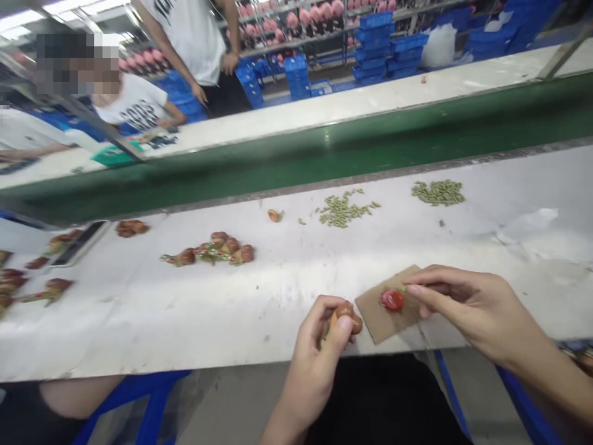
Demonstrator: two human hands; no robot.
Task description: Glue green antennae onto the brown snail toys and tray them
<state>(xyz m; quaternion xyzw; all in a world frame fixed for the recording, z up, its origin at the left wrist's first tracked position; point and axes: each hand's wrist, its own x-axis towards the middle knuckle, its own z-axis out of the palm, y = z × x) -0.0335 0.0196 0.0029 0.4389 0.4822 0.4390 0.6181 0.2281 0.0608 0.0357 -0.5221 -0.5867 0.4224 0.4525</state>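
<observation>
The left hand point(312, 349) comes up from the lower edge, with the fingers bent and the thumb pressed on a brown toy point(345, 309), which it holds just above the near edge of the counter point(287, 284). The right hand point(467, 303) reaches in from the right side, the palm turned downward. Its thumb and first finger are pinching a small green piece point(404, 288) near the red paste point(393, 300); whether the piece touches the paste, I cannot tell. This paste lies on a square of cardboard point(370, 312), between the two hands, and the right fingers cover a part of the cardboard.

Farther on the counter there are two heaps of small green pieces, a loose one point(343, 211) and a denser one point(438, 192). To the left of them lies an orange piece point(274, 215), and then a group of brown and green toys point(227, 247). At the far left, a phone point(81, 243) lies between more toys and some brown pieces point(132, 228). Behind a green strip point(287, 154), people sit and stand near blue baskets point(370, 46).
</observation>
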